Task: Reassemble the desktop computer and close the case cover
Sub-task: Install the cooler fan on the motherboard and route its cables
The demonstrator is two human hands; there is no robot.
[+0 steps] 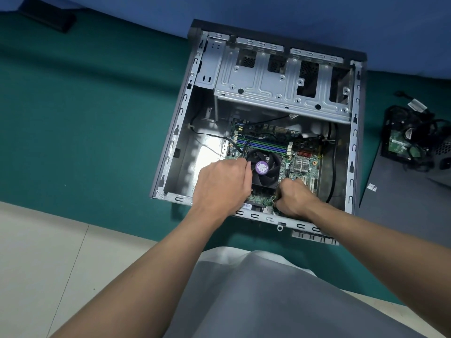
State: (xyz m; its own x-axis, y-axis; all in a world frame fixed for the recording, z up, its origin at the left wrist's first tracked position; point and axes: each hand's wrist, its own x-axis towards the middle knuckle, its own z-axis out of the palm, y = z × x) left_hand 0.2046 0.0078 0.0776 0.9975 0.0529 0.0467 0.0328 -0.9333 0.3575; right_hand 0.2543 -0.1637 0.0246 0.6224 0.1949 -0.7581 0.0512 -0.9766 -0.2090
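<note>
An open grey computer case (170, 142) lies on its side on a green surface, with no side cover on it. Inside sits a green motherboard (302, 167) with a black CPU cooler fan (264, 168) that has a purple sticker. My left hand (223, 184) lies over the fan's left edge with its fingers curled at the cooler. My right hand (294, 200) is curled at the cooler's lower right corner, and what its fingers hold is hidden. A silver drive cage (280, 81) spans the case's far end.
At the right, a power supply with a bundle of black cables (415, 137) rests on a dark grey panel (400, 203). A black object (48, 14) lies at the far left. Blue cloth runs along the back, and pale floor tiles show near me.
</note>
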